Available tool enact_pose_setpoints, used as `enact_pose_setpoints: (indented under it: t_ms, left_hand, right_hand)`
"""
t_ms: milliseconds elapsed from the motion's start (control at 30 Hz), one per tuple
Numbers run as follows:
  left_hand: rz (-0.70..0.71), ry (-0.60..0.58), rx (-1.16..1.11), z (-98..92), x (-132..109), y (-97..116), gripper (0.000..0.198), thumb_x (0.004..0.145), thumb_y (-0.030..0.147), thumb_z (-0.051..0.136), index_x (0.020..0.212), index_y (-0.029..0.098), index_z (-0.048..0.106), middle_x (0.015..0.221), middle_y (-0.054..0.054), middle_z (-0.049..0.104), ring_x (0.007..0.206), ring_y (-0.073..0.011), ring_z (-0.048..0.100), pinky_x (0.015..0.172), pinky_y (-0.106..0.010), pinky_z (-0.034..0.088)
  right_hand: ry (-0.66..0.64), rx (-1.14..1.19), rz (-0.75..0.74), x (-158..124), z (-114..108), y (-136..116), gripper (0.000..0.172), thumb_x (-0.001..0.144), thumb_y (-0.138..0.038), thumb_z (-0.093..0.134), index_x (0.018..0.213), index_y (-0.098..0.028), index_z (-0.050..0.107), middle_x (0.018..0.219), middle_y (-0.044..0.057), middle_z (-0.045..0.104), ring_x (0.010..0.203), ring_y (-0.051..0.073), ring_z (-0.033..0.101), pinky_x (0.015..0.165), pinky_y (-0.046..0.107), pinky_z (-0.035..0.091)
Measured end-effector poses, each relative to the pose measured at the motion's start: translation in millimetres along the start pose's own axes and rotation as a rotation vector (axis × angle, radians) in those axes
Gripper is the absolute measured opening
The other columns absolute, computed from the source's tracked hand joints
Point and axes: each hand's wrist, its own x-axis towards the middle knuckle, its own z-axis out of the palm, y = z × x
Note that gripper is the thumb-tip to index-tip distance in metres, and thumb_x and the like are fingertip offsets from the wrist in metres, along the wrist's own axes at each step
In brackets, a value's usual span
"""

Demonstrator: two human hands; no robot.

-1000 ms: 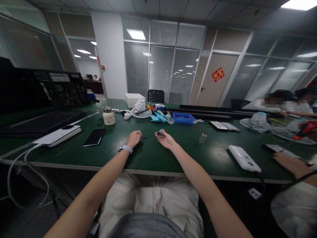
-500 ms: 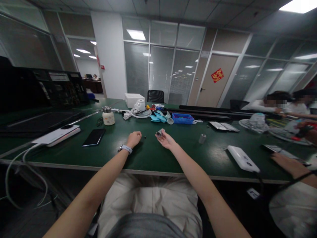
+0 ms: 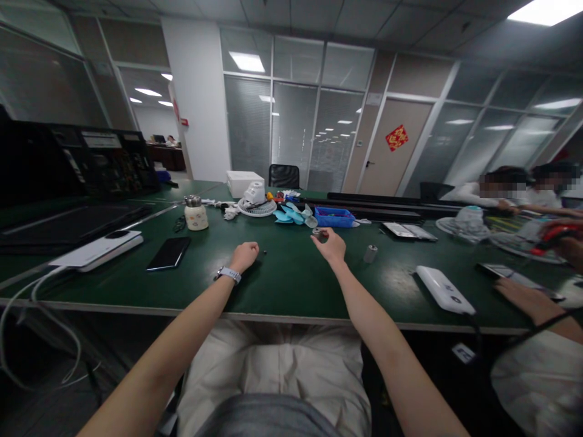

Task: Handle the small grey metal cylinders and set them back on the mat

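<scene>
Right hand (image 3: 331, 247) outstretched, pinching small grey cylinder (image 3: 317, 232); left hand (image 3: 245, 255) fisted on green table (image 3: 291, 285)

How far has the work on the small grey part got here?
Done: a fan lies apart at the back, white guard and blue blades separate. In hand: the right hand pinches a small grey cylinder; the left hand rests closed by a tiny dark piece. Left: a second cylinder stands untouched.
</scene>
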Motion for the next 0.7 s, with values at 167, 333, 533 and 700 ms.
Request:
enact_pose_setpoints:
  t_ms: [167, 333, 533, 700]
  left_hand:
    - [-0.004, -0.002, -0.001, 0.6, 0, 0, 0.022, 0.07, 0.017, 0.041, 0.066, 0.021, 0.063, 0.069, -0.002, 0.066, 0.065, -0.0149, 0.055, 0.057, -0.024, 0.033]
    - [0.0, 0.001, 0.008, -1.4, -2, 2, 0.023, 0.072, 0.017, 0.041, 0.066, 0.021, 0.063, 0.071, -0.002, 0.066, 0.067, -0.0153, 0.056, 0.058, -0.024, 0.033]
    - [-0.004, 0.0, -0.002, -1.8, -3, 4, 0.023, 0.07, 0.017, 0.041, 0.066, 0.021, 0.062, 0.07, -0.002, 0.065, 0.067, -0.0156, 0.055, 0.057, -0.024, 0.033]
    - [-0.003, -0.002, -0.002, -0.8, -2, 3, 0.024, 0.071, 0.017, 0.041, 0.068, 0.022, 0.064, 0.071, -0.002, 0.066, 0.068, -0.0158, 0.057, 0.058, -0.024, 0.034]
  right_hand:
    - [0.147, -0.455, 0.059, 16, -29, 56, 0.034, 0.078, -0.043, 0.057, 0.099, -0.016, 0.061, 0.089, 0.011, 0.069, 0.094, 0.026, 0.059, 0.102, 0.049, 0.021]
    - [0.09, -0.659, 0.198, 18, -41, 83, 0.031, 0.076, -0.041, 0.055, 0.094, -0.015, 0.061, 0.086, 0.01, 0.068, 0.095, 0.027, 0.058, 0.105, 0.054, 0.002]
    - [0.031, -0.741, 0.314, 16, -43, 86, 0.039, 0.074, -0.039, 0.058, 0.099, -0.009, 0.06, 0.088, 0.017, 0.067, 0.102, 0.032, 0.056, 0.106, 0.056, -0.006]
    - [0.122, -0.651, 0.209, 10, -45, 66, 0.045, 0.079, -0.035, 0.055, 0.115, -0.008, 0.055, 0.107, 0.021, 0.065, 0.121, 0.035, 0.042, 0.105, 0.061, -0.002]
